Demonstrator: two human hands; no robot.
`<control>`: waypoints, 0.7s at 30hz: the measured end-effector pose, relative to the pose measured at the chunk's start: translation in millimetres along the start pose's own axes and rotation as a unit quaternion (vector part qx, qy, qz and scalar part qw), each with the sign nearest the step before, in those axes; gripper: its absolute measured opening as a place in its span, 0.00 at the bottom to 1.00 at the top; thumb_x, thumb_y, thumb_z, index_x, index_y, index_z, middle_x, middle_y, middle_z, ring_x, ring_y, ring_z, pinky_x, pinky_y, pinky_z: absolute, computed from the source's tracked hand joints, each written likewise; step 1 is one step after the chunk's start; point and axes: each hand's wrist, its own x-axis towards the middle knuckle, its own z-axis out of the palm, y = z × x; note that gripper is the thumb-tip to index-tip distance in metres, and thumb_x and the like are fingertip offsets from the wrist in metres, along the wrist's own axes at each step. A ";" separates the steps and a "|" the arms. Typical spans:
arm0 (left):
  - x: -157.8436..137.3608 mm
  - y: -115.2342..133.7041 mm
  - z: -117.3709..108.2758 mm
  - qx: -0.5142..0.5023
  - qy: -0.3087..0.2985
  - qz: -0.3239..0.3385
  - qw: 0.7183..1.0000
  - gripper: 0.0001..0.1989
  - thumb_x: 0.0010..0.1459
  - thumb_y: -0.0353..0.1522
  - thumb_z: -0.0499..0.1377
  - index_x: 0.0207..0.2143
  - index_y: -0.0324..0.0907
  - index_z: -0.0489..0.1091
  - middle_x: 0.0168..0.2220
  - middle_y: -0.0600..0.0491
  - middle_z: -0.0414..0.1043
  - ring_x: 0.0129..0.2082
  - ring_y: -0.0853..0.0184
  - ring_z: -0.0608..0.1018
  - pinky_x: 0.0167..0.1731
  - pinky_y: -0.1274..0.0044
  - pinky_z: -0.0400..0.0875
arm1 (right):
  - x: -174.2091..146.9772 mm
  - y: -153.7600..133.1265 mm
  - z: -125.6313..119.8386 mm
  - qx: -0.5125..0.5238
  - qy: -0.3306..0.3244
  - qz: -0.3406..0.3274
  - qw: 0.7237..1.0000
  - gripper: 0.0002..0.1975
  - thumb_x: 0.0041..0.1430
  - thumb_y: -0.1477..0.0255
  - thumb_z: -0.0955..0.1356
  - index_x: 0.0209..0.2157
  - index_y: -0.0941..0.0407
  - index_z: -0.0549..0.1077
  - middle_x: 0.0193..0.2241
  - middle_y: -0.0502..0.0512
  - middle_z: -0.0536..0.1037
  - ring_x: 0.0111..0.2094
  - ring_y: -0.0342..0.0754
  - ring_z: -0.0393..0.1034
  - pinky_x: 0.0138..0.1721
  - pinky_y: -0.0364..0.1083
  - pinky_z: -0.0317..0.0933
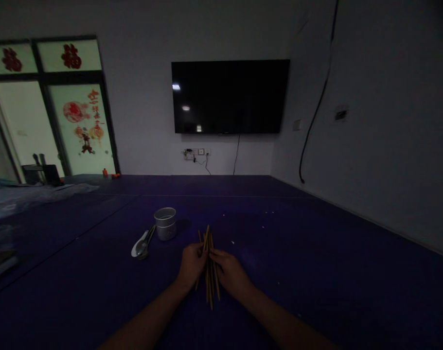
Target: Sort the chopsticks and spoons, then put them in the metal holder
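Several thin wooden chopsticks (211, 287) form a loose bundle in the middle of the purple tabletop (316, 272), running away from me. My left hand (192, 265) closes on the bundle from the left, and my right hand (230, 272) closes on it from the right. The fingers of both hands meet near the upper part of the sticks, whose far ends poke out beyond them. Left of my hands stands a silver metal cup (166, 224), upright. Beside it lie a white spoon (138, 247) and metal spoons (145, 245), partly overlapping.
Small white scraps (233, 242) dot the table to the right. Clear plastic sheeting (42, 197) and a plastic container (0, 243) sit at the left. Small orange items (110, 173) lie at the far edge. A wall (381, 170) borders the right side.
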 end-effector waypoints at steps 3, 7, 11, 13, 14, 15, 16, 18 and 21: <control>-3.3 4.4 -2.1 0.017 0.005 -0.001 1.000 0.18 0.52 0.34 0.50 0.40 0.38 0.74 0.26 0.50 0.74 0.25 0.66 0.73 0.26 0.78 0.62 | -0.2 0.3 0.7 -0.008 -0.004 0.003 1.000 0.28 0.49 0.88 0.58 0.47 0.54 0.73 0.46 0.57 0.75 0.47 0.48 0.70 0.52 0.50 0.62; -7.6 11.2 -6.7 0.150 0.009 -0.030 0.988 0.19 0.54 0.33 0.50 0.47 0.41 0.70 0.31 0.48 0.76 0.32 0.65 0.76 0.31 0.78 0.62 | 0.1 1.2 0.8 -0.008 -0.019 0.014 1.000 0.29 0.46 0.89 0.57 0.45 0.54 0.75 0.45 0.56 0.76 0.48 0.48 0.69 0.52 0.48 0.62; -9.0 14.1 -9.4 0.209 -0.011 -0.045 0.977 0.19 0.56 0.33 0.49 0.48 0.43 0.70 0.35 0.48 0.76 0.37 0.65 0.76 0.35 0.78 0.63 | 0.4 1.1 -0.1 0.000 -0.023 0.027 0.999 0.26 0.47 0.88 0.58 0.42 0.55 0.76 0.43 0.56 0.77 0.47 0.47 0.69 0.51 0.46 0.62; -8.6 14.1 -10.0 0.213 -0.018 -0.041 0.976 0.18 0.56 0.33 0.49 0.47 0.44 0.70 0.36 0.48 0.76 0.39 0.65 0.76 0.37 0.78 0.63 | 0.4 0.5 -0.4 -0.002 -0.018 0.031 0.999 0.25 0.48 0.88 0.58 0.42 0.56 0.76 0.42 0.57 0.77 0.47 0.48 0.69 0.51 0.47 0.62; -8.3 13.9 -10.3 0.216 -0.018 -0.040 0.975 0.18 0.56 0.33 0.49 0.46 0.44 0.70 0.37 0.48 0.76 0.39 0.65 0.76 0.37 0.78 0.63 | 0.3 0.1 -0.6 -0.004 -0.014 0.033 0.999 0.25 0.49 0.87 0.58 0.43 0.56 0.76 0.42 0.57 0.77 0.47 0.48 0.69 0.51 0.47 0.62; -7.9 13.7 -10.6 0.219 -0.014 -0.037 0.975 0.18 0.56 0.33 0.49 0.46 0.44 0.70 0.39 0.48 0.76 0.40 0.65 0.76 0.38 0.78 0.63 | 0.3 -0.4 -0.9 -0.005 -0.011 0.035 0.999 0.26 0.49 0.87 0.57 0.44 0.56 0.75 0.43 0.57 0.77 0.47 0.48 0.69 0.51 0.47 0.62; -7.5 13.5 -11.1 0.222 -0.007 -0.034 0.974 0.17 0.56 0.32 0.49 0.46 0.43 0.70 0.40 0.48 0.75 0.41 0.65 0.75 0.38 0.78 0.63 | 0.2 -1.0 -1.3 -0.006 -0.009 0.036 0.999 0.26 0.50 0.87 0.57 0.45 0.56 0.75 0.43 0.57 0.77 0.47 0.47 0.70 0.51 0.47 0.62; -7.1 13.3 -12.3 0.230 0.007 -0.031 0.973 0.17 0.56 0.32 0.49 0.46 0.44 0.70 0.41 0.48 0.75 0.42 0.65 0.75 0.39 0.78 0.63 | 0.0 -2.2 -2.1 -0.005 -0.009 0.033 0.999 0.26 0.51 0.87 0.57 0.47 0.55 0.74 0.45 0.57 0.76 0.47 0.47 0.70 0.51 0.47 0.62; -7.4 13.1 -13.7 0.254 0.004 -0.026 0.967 0.16 0.56 0.31 0.49 0.43 0.44 0.70 0.40 0.49 0.75 0.41 0.65 0.75 0.37 0.77 0.63 | -0.4 -4.1 -3.1 -0.007 -0.014 0.030 0.999 0.27 0.51 0.86 0.57 0.48 0.54 0.73 0.47 0.56 0.75 0.47 0.47 0.70 0.52 0.48 0.61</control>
